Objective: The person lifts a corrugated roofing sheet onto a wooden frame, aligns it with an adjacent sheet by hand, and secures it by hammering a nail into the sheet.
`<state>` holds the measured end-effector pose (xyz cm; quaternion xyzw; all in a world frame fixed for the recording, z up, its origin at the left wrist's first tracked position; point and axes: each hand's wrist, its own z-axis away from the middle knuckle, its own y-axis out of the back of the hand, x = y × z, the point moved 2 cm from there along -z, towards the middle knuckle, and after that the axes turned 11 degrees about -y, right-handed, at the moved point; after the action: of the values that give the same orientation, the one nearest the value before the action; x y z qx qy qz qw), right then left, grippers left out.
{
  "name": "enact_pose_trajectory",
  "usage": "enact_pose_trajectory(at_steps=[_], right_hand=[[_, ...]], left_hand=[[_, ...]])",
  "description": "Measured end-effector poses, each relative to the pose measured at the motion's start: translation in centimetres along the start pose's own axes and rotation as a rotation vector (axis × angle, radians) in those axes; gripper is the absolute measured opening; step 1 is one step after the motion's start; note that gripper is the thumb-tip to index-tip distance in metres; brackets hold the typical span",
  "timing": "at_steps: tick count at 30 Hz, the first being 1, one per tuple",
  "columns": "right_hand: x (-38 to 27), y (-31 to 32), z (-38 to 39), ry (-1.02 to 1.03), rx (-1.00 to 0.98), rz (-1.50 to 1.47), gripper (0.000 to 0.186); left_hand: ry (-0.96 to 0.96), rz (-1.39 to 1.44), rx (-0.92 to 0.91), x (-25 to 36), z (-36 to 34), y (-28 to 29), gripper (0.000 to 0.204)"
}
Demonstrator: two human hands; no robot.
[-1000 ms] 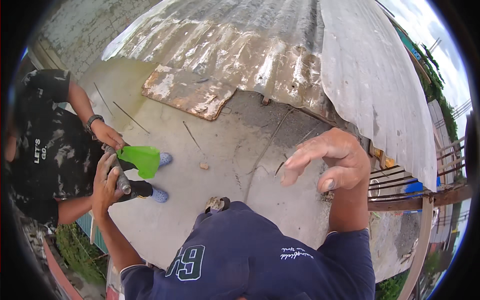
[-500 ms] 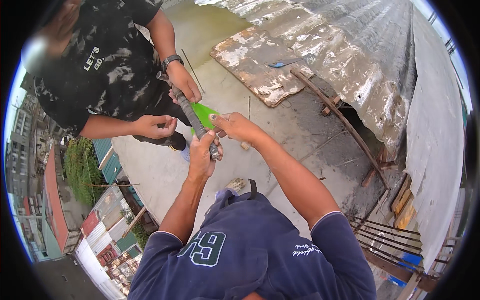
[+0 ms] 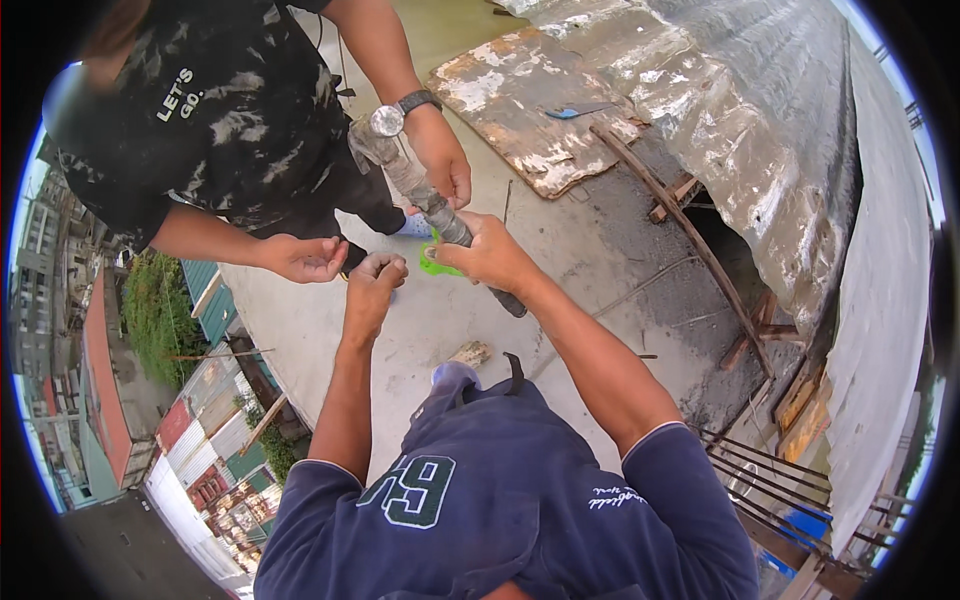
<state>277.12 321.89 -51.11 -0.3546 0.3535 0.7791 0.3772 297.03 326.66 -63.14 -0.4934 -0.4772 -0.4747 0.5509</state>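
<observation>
My right hand [image 3: 492,254] is closed round the lower handle of a hammer-like tool [image 3: 440,212], wrapped in grey tape. Its thicker end points up and away from me, and its dark butt pokes out below my fist. A bright green piece of thin sheet or tape [image 3: 436,262] shows beside the right thumb. My left hand [image 3: 372,288] is apart from the tool, fingers curled into a pinch; anything in them is too small to make out. Across from me, a co-worker's watch-wearing hand [image 3: 438,150] hangs beside the handle, and their other hand [image 3: 303,258] is half curled near my left.
A weathered board [image 3: 535,110] with a blue-handled tool [image 3: 580,112] lies on the concrete floor [image 3: 590,270]. Corrugated metal sheeting [image 3: 740,150] and a wooden pole [image 3: 690,235] stand at right. Rusty bars [image 3: 770,480] are lower right. Rooftops [image 3: 205,420] lie beyond the floor's left edge.
My left hand has let go of the tool and drawn away to the left. My right hand has moved from the green piece onto the handle. The co-worker's hand has come off the tool.
</observation>
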Motion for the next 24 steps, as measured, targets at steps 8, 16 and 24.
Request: enact_pose_trajectory(at_steps=[8,16,24], right_hand=[[2.1,6.6,11.1,0.285,0.277,-0.069,0.026],[19.0,10.7,23.5,-0.285,0.748,-0.143,0.025],[33.2,5.6,33.0,-0.639,1.051,-0.133,0.035]], left_hand=[[-0.234,-0.216,0.016,-5.4,-5.2,-8.5,0.021],[-0.186,0.014,-0.217,-6.7,-10.7,-12.1,0.024],[-0.25,-0.156,-0.268,-8.1,-14.7,-12.6,0.025]])
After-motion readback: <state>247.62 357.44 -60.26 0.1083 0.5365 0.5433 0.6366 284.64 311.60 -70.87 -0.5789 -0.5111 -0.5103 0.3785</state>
